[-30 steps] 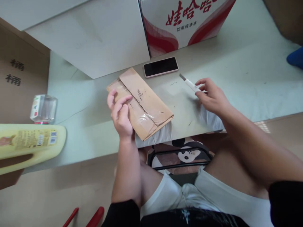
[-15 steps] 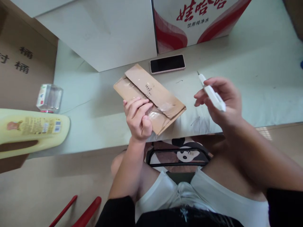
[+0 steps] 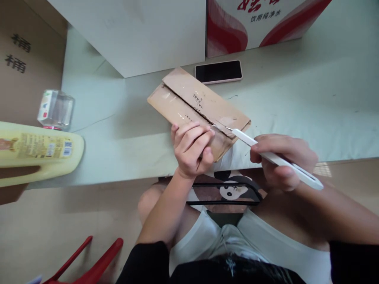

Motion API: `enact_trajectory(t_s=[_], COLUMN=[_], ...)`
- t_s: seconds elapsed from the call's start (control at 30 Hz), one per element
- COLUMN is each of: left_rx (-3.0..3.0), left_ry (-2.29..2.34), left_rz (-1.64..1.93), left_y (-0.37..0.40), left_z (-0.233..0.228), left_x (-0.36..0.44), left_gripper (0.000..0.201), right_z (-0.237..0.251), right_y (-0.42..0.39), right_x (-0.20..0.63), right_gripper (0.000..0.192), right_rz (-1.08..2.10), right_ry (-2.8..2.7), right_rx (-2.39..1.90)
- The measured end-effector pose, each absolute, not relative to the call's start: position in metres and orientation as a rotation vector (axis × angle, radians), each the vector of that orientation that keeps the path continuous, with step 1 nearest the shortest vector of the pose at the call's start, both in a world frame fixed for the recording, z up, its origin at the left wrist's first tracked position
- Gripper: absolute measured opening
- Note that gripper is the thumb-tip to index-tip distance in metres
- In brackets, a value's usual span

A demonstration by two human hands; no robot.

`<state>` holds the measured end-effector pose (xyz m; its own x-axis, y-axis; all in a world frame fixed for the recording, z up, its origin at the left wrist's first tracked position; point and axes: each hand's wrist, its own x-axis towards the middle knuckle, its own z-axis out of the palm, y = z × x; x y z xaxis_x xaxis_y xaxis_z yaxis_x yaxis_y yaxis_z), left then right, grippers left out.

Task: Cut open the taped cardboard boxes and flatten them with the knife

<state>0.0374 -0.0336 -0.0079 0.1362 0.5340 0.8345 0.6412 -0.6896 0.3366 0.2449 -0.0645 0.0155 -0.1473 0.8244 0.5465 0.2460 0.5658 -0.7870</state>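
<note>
Okay, the blade is on the package now — a second ago my right hand [image 3: 282, 159] was out to the side with the white craft knife [image 3: 275, 157] lifted clear of the table, and half a second ago it was swinging in above the surface. Now the hand has dropped to the table edge, fingers wrapped and pinched around the knife's white body like a pen, and the small metal tip sits right at the near end of the taped seam on the flat cardboard parcel [image 3: 198, 104].

The left hand [image 3: 191, 152] has slid down too, from the far corner of the parcel to the near corner. Its fingers are pressed together and curled over that corner, pinning it where it overhangs the pale green table [image 3: 296, 98]. The parcel lies slantwise, its far end close to the dark phone [image 3: 218, 71], which lies just in front of the red-and-white carton [image 3: 254, 19].

From that I judge the seam is about to be slit — no fresh cut shows at the tip. Tip and left fingertips are very near each other, so that's where I'd watch.

Off to the left, the yellow jug [image 3: 38, 152] and the clear plastic bottle [image 3: 55, 110] sit well apart from all this.
</note>
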Motion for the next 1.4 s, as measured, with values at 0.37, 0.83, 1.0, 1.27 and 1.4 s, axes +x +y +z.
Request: enact_trajectory(t_s=[0.37,0.83,1.0,1.27,1.4], left_rx=[-2.267,-2.299,-2.36,-2.296,-2.298], left_ry=[-1.191,-1.302,-1.292,-1.3,-1.292], left_rz=[-1.672,-1.471,-1.524,-1.486,-1.519], left_y=[-0.031,-0.033,-0.034,-0.033,-0.033], left_z=[-0.012,-0.01,-0.01,-0.008,-0.008], left_x=[0.04,0.037,0.035,0.037,0.039], left_gripper=[0.033,0.039,0.036,0.038,0.038], right_z=[0.022,0.014,0.019,0.025,0.03], right_y=[-0.049,-0.052,-0.057,-0.058,-0.058], right_x=[0.238,0.232,0.235,0.232,0.234], right_gripper=[0.019,0.02,0.024,0.023,0.024], right_rz=[0.265,0.282,0.349,0.529,0.609], right_ry=[-1.923,-1.776,-1.639,-1.629,-1.589], right_rx=[-0.66,-0.88,-0.97,-1.114,-1.133])
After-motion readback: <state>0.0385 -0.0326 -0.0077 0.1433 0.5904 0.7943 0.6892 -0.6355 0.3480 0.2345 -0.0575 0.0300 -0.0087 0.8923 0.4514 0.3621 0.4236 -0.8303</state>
